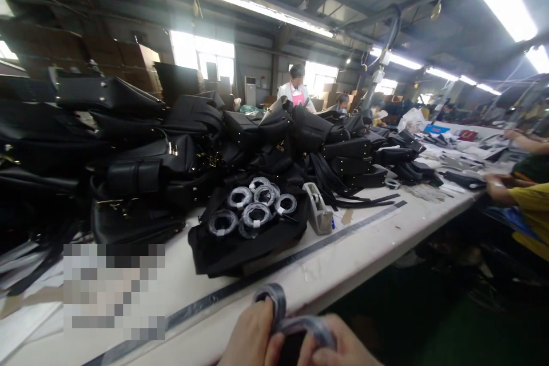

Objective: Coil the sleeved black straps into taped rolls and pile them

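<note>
At the table's near edge, my left hand (251,331) is closed around a dark coil in clear plastic film (277,299). Beside it, my right hand (341,346) grips a curved, plastic-wrapped band (306,323); whether it belongs to the same coil I cannot tell. Just beyond my hands lies a black fabric piece (240,257) bearing several plastic-wrapped coils (257,214), some with small white labels. A grey tape dispenser (317,209) stands to its right. My lower palms are cut off by the frame's bottom.
Black leather bags (141,166) with metal fittings are heaped along the white table (343,263). Black straps (338,189) trail from the pile. A dark strip (214,300) runs along the near side. A person in a yellow sleeve (534,200) works at right; another person (295,91) stands behind the pile.
</note>
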The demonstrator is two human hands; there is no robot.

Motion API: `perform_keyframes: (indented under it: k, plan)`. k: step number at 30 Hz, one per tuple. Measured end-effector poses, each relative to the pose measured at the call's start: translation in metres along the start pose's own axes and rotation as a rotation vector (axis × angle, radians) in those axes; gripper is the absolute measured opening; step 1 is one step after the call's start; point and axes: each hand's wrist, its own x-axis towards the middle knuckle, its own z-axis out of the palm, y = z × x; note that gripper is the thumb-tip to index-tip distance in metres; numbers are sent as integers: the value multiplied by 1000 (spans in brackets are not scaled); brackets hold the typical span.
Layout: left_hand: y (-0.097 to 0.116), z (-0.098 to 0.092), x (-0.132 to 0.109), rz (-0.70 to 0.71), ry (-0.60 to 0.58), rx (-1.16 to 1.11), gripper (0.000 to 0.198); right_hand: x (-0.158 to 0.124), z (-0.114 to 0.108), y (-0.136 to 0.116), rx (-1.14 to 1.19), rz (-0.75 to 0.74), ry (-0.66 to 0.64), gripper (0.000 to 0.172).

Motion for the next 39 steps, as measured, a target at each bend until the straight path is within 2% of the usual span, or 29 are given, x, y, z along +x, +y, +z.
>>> perform_keyframes:
  k: [1, 2, 4, 5, 7, 10, 14, 16, 18, 20, 21, 23, 25, 27, 31, 35, 39]
  plan:
    - [5, 1, -3, -22, -75, -13, 52, 3, -12, -3, -30, -3, 83, 53]
    - [13, 2, -3, -102, -148, -67, 54, 7, -23, -6, -103, -17, 191, 55]
    - [32, 1, 1, -373, -279, -300, 62, 14, -38, -13, -348, -77, 383, 45]
    - [40, 0, 5, -510, -317, -462, 67, 16, -42, -15, -472, -115, 417, 38]
    - [49, -6, 15, -677, -335, -775, 71, 20, -42, -16, -603, -159, 361, 38]
    - [53, -20, 28, -765, -196, -1097, 67, 24, -28, -9, -563, -88, 220, 36]
    - [55, -44, 46, -758, 35, -1252, 55, 29, 4, 10, -428, 26, 199, 26]
    - [51, -49, 53, -670, 126, -1213, 47, 28, 24, 15, -289, 87, 92, 28]
    - [40, -46, 55, -532, 263, -997, 40, 24, 42, 15, -113, 127, -90, 34]
    - [24, -37, 49, -383, 339, -600, 34, 19, 52, 10, 80, 106, -256, 44]
    - [16, -32, 44, -324, 321, -387, 31, 18, 52, 5, 180, 77, -291, 48]
    - [5, -22, 32, -229, 168, -64, 27, 18, 40, -6, 384, -12, -210, 51]
    - [5, -16, 22, -161, -16, 71, 25, 22, 18, -15, 523, -82, -37, 47]
    - [15, -15, 16, -153, -129, 81, 23, 28, -8, -18, 532, -62, 45, 45]
    - [33, -21, 23, -360, -237, -98, 43, 35, -40, -5, 252, 95, -5, 52]
    - [26, -27, 24, -710, -472, -501, 54, 34, -51, 3, -72, 69, -26, 52]
    - [20, -33, 17, -854, -602, -913, 53, 30, -60, -6, -216, 67, -145, 50]
